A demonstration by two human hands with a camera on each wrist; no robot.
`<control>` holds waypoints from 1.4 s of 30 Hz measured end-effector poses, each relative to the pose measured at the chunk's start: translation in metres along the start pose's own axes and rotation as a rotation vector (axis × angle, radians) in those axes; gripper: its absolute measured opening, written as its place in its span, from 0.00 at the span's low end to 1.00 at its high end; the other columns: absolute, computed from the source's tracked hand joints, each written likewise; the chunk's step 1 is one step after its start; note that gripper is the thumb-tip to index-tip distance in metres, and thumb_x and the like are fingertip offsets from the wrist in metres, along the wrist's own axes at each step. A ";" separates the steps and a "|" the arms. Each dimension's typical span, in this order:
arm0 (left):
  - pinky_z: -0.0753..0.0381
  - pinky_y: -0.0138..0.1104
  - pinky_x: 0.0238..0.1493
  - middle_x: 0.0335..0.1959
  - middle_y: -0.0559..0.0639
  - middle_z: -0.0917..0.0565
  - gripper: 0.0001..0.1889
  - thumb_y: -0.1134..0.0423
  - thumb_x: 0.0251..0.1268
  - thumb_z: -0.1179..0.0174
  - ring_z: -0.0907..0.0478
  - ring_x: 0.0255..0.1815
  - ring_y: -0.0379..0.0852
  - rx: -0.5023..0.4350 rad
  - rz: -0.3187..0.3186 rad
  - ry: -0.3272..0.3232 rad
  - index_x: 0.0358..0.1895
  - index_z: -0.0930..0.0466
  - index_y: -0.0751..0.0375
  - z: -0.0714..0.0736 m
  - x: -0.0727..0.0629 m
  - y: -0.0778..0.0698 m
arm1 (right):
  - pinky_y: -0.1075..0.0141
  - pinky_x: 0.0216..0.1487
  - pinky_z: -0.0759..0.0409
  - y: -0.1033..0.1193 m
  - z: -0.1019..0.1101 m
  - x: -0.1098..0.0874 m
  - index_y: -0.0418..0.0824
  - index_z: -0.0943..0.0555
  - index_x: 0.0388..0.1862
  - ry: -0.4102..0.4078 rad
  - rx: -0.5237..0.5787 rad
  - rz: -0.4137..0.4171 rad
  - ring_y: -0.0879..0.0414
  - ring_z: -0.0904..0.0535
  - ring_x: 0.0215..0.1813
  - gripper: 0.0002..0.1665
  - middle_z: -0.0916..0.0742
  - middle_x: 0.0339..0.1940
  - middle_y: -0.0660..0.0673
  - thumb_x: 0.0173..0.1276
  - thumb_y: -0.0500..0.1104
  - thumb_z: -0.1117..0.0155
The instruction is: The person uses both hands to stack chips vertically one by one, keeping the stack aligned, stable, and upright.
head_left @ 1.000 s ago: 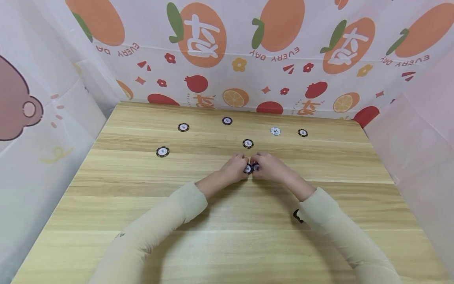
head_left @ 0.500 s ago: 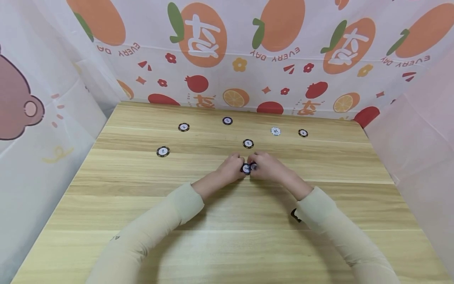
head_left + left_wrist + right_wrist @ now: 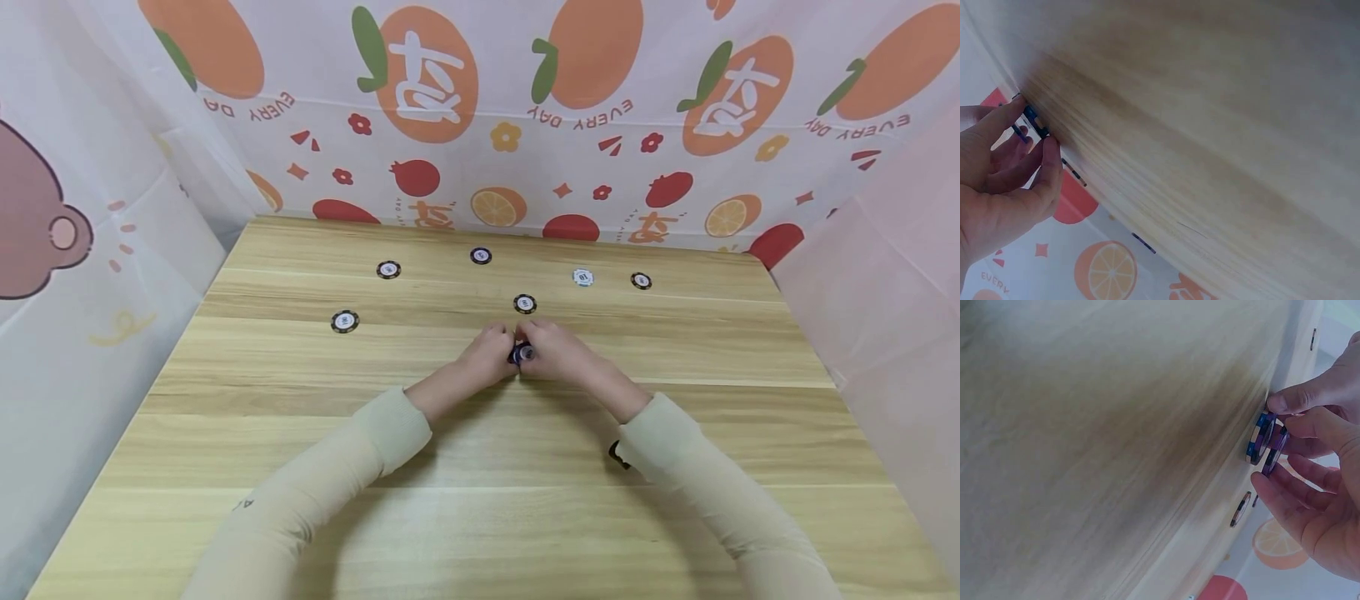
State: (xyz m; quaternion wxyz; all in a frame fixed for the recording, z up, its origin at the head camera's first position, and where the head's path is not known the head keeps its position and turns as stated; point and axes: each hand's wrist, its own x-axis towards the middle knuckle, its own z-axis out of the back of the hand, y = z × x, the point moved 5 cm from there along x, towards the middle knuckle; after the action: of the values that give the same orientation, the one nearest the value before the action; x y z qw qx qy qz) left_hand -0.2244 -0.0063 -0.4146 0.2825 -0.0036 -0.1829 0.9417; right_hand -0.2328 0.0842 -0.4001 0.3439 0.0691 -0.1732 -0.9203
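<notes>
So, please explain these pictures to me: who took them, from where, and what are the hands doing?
No machine here: a person wears three cameras. The head view looks down at a wooden table. The two wrist views look sideways along that table, so it appears tilted. The left hand and the right hand meet in the middle, and their fingers pinch a few poker chips from both sides; at least two chips overlap there. The grip of each hand is on those chips. Six more chips lie loose and flat farther back, for example a dark chip just behind the hands and a white chip.
</notes>
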 end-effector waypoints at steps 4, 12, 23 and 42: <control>0.27 0.40 0.34 0.26 0.58 0.28 0.13 0.65 0.47 0.32 0.29 0.31 0.53 -0.027 0.005 0.008 0.29 0.25 0.71 0.001 -0.001 0.000 | 0.64 0.35 0.28 0.001 -0.001 0.000 0.34 0.26 0.36 -0.015 0.030 0.004 0.54 0.28 0.35 0.17 0.23 0.32 0.44 0.50 0.36 0.31; 0.28 0.40 0.34 0.26 0.57 0.28 0.12 0.67 0.47 0.32 0.30 0.30 0.53 -0.046 0.019 0.025 0.28 0.24 0.71 0.002 -0.001 0.001 | 0.65 0.34 0.28 0.002 -0.004 0.000 0.34 0.27 0.34 -0.035 0.028 0.019 0.54 0.29 0.33 0.16 0.23 0.29 0.45 0.51 0.36 0.30; 0.29 0.38 0.32 0.26 0.55 0.29 0.09 0.70 0.46 0.34 0.31 0.30 0.51 -0.059 0.051 0.062 0.29 0.24 0.70 0.002 -0.001 0.004 | 0.65 0.33 0.27 0.002 -0.006 0.001 0.33 0.27 0.36 -0.044 0.038 0.034 0.54 0.28 0.33 0.16 0.23 0.30 0.44 0.51 0.34 0.31; 0.27 0.39 0.37 0.28 0.56 0.28 0.11 0.70 0.43 0.32 0.29 0.33 0.52 -0.069 0.047 0.071 0.30 0.23 0.69 0.001 -0.001 0.003 | 0.61 0.46 0.26 -0.007 -0.010 -0.005 0.32 0.25 0.44 0.009 0.007 -0.022 0.50 0.25 0.43 0.22 0.22 0.40 0.41 0.49 0.36 0.30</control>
State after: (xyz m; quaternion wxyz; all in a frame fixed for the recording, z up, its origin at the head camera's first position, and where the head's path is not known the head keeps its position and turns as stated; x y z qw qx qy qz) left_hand -0.2252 -0.0101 -0.4146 0.2662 -0.0510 -0.2049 0.9405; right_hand -0.2308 0.0902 -0.4117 0.3342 0.0761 -0.1740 -0.9232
